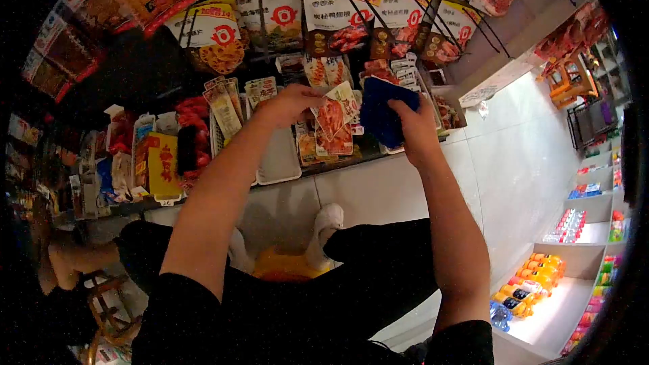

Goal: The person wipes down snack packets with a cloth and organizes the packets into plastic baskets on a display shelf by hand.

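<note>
My left hand (292,103) reaches to the front of the shelf, its fingers closed on the upper edge of a small snack packet (331,116) with a reddish food picture. Under and around that packet lie more small packets in a tray. A folded dark blue cloth (382,112) is in my right hand (418,127), with the thumb on top and the other fingers hidden beneath it. The cloth covers part of the small packets behind it. Left of the held packet is a white plastic basket (278,157), below my left wrist.
Large hanging snack bags (337,19) line the shelf's back behind black metal prongs. A yellow box (163,165) and red packets stand at the left. Below me is a yellow stool (287,265). Shelves with orange drink bottles (541,270) are at the lower right. Another person's arm (81,257) shows at lower left.
</note>
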